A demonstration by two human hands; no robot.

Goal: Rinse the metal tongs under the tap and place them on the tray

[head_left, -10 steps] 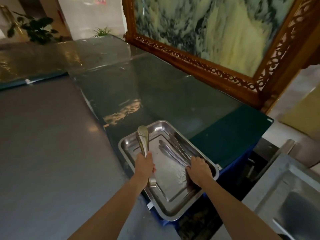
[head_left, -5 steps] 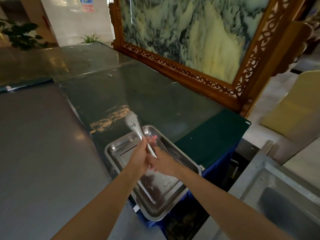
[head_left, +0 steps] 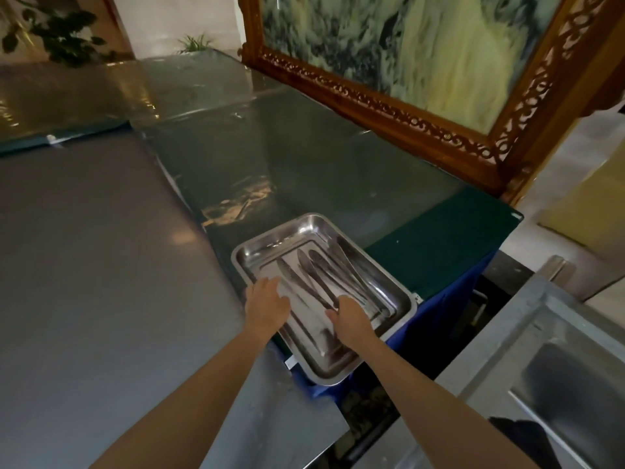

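A steel tray (head_left: 402,292) sits at the near corner of the green table. Several metal tongs (head_left: 318,269) lie flat in it, side by side, heads pointing away from me. My left hand (head_left: 267,301) hovers over the tray's left rim with fingers straight, their tips at the leftmost tongs. My right hand (head_left: 350,319) is over the tray's near half, fingers curled down around the handle ends of the middle tongs. Those handle ends are hidden under it.
A steel counter (head_left: 84,299) runs along the left. The glass-topped green table (head_left: 304,164) stretches behind the tray to a carved wooden screen (head_left: 406,120). A steel sink (head_left: 558,367) lies at the lower right, across a dark gap.
The tongs held upright over the tray in my left hand now lie flat in the tray. My left hand has let go and opened; my right hand has dropped to the handle ends.
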